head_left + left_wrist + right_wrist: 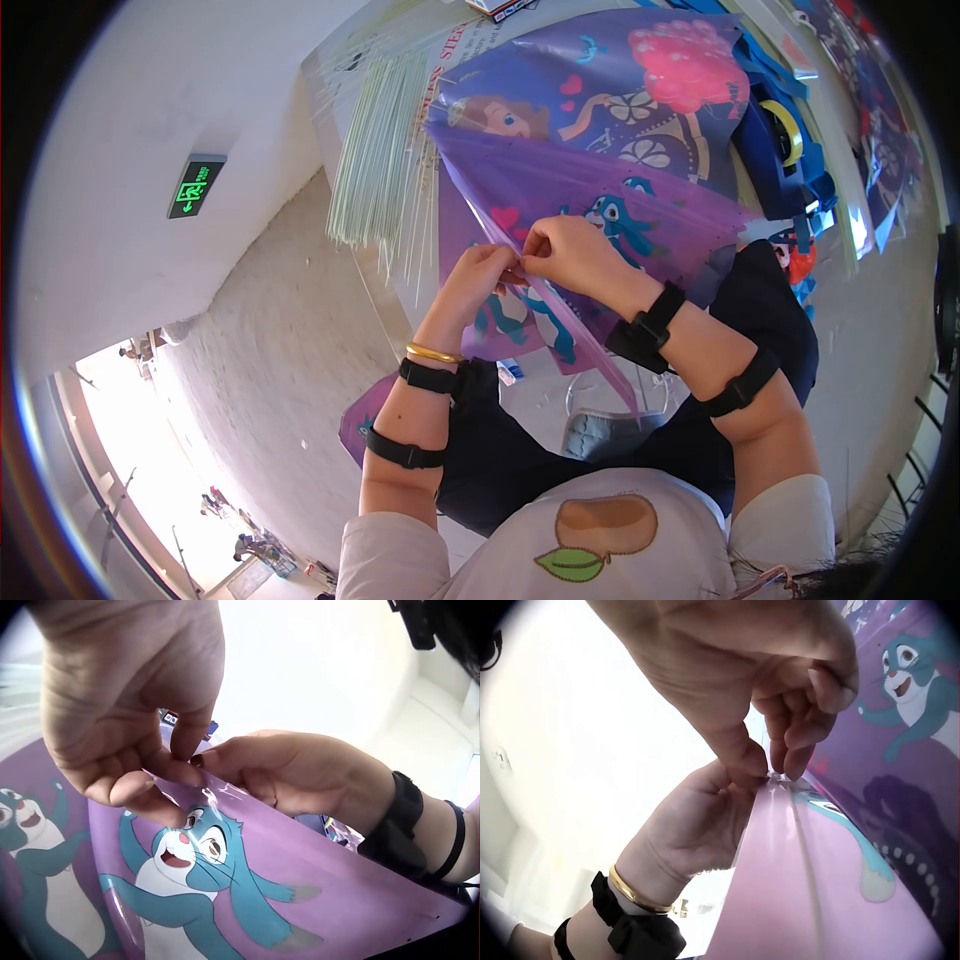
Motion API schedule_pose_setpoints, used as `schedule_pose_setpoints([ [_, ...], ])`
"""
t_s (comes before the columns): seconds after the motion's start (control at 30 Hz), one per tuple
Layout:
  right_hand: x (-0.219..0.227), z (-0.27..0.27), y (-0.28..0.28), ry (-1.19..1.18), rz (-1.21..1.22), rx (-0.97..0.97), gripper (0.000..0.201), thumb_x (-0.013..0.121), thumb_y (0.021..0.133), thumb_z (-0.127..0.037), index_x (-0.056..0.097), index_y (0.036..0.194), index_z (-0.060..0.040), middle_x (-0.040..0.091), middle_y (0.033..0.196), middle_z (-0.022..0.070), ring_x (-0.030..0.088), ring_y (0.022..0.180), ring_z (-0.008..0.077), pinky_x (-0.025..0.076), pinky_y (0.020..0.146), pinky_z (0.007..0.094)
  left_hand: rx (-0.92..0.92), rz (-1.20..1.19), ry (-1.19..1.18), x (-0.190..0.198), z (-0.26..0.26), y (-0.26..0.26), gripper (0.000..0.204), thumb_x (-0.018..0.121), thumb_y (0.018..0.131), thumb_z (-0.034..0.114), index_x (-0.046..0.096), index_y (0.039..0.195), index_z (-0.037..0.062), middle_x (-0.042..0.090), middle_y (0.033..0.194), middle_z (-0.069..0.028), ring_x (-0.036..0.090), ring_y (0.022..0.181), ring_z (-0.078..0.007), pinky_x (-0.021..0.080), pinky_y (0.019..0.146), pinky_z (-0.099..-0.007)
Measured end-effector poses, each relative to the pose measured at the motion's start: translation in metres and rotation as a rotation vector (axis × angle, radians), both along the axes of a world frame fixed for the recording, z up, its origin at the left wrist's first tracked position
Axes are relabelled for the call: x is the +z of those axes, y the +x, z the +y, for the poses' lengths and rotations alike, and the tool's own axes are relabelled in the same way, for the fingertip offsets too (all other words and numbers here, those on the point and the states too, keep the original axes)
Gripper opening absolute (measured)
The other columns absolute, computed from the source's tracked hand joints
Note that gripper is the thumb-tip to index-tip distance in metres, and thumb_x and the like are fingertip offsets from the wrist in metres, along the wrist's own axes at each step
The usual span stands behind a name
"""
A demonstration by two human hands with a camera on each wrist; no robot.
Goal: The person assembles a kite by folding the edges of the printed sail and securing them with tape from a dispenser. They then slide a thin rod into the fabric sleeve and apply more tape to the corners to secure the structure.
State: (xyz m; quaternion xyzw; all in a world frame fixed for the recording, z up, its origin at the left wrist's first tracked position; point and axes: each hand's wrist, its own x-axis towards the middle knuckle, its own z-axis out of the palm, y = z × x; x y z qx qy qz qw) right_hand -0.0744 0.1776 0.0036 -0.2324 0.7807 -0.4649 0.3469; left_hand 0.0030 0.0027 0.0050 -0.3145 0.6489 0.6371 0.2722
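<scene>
A purple printed plastic sheet [600, 190] with blue cartoon rabbits lies over the table, its near edge lifted in a fold. The left hand [478, 280] pinches that edge between thumb and fingers. Right beside it, the right hand [575, 258] pinches the same edge, the fingertips of both nearly touching. In the left wrist view the left hand [135, 697] is above the sheet [300, 892], a rabbit face just below its fingers. From the right wrist, the right hand [765, 682] holds the folded edge of the pink-purple sheet [780, 885].
Thin pale sticks [375, 160] lie in a bundle at the table's left. A yellow tape roll [782, 133] sits among dark blue material on the right. Beneath the hands, a grey padded seat [600, 434] shows between the person's legs. A green exit sign [197, 186] hangs on the wall.
</scene>
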Motion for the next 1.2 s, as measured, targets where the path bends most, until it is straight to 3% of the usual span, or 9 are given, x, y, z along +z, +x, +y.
schedule_pose_setpoints([
  [0.07, -0.0009, -0.0012, 0.0016, 0.055, 0.021, -0.008, 0.018, 0.071, 0.074, -0.022, 0.071, 0.080, -0.0047, 0.070, 0.076, 0.0127, 0.069, 0.075, 0.0293, 0.052, 0.067, 0.0391, -0.016, 0.032, 0.019, -0.0022, -0.0006, 0.0007, 0.021, 0.049, 0.092, 0.017, 0.065, 0.087, 0.0032, 0.068, 0.084, -0.0059, 0.067, 0.076, -0.0134, 0.044, 0.061, -0.0249],
  [0.17, -0.0009, -0.0015, 0.0037, 0.069, 0.049, -0.005, 0.017, 0.071, 0.074, -0.022, 0.070, 0.079, -0.0052, 0.070, 0.076, 0.0124, 0.068, 0.077, 0.0296, 0.052, 0.068, 0.0401, -0.047, 0.031, -0.033, -0.0013, 0.0014, 0.0007, 0.021, 0.049, 0.093, 0.016, 0.065, 0.088, 0.0035, 0.069, 0.086, -0.0058, 0.068, 0.079, -0.0129, 0.044, 0.062, -0.0243],
  [0.5, -0.0033, -0.0024, 0.0035, 0.099, 0.043, -0.015, 0.015, 0.072, 0.070, -0.020, 0.070, 0.076, -0.0054, 0.070, 0.074, 0.0125, 0.068, 0.075, 0.0300, 0.053, 0.067, 0.0400, -0.080, 0.041, -0.026, -0.0020, -0.0003, 0.0028, 0.020, 0.050, 0.094, 0.016, 0.065, 0.090, 0.0043, 0.070, 0.088, -0.0050, 0.068, 0.081, -0.0128, 0.043, 0.063, -0.0240],
  [0.67, -0.0016, -0.0048, 0.0040, 0.185, 0.035, -0.028, 0.018, 0.072, 0.067, -0.023, 0.071, 0.073, -0.0060, 0.069, 0.071, 0.0124, 0.069, 0.073, 0.0295, 0.053, 0.065, 0.0388, -0.095, 0.042, -0.041, -0.0052, -0.0002, 0.0031, 0.021, 0.051, 0.092, 0.020, 0.067, 0.086, 0.0066, 0.071, 0.081, -0.0035, 0.068, 0.077, -0.0099, 0.043, 0.061, -0.0231],
  [1.2, 0.0025, -0.0030, 0.0011, 0.269, 0.074, -0.049, 0.023, 0.070, 0.070, -0.027, 0.065, 0.073, -0.0039, 0.068, 0.072, 0.0137, 0.068, 0.073, 0.0314, 0.053, 0.066, 0.0399, -0.082, 0.011, -0.055, -0.0016, 0.0089, -0.0010, 0.025, 0.050, 0.092, 0.022, 0.066, 0.081, 0.0061, 0.072, 0.078, -0.0043, 0.069, 0.076, -0.0110, 0.041, 0.059, -0.0232],
])
